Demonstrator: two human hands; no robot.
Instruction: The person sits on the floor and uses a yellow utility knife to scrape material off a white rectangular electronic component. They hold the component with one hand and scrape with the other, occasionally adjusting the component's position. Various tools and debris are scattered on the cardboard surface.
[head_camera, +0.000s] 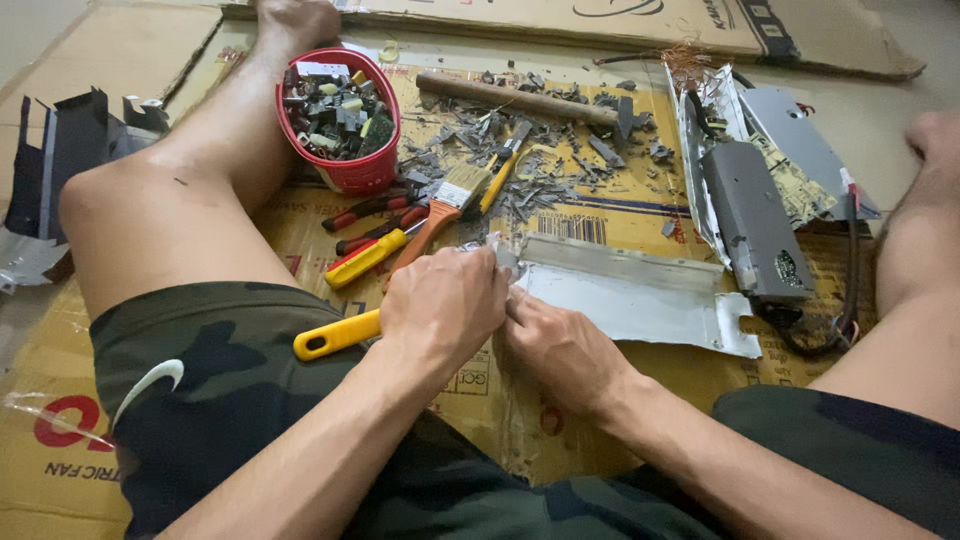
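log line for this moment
left hand: grips yellow-handled tool | right hand: on metal sheet | red basket: by knee

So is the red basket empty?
No, the red basket is full of small grey, green and yellow parts piled up to its rim.

Person wears dark camo shorts (210, 400), green/black/grey blotch pattern, w/ one small white curved logo mark on the left leg part. Shorts cover both thighs, end above the knees. No sleeves: both forearms are bare, also legs and the foot (296, 20) at top, no shoe or sock. Left hand (443, 305) and right hand (560, 345): no gloves, no rings, no watch visible.
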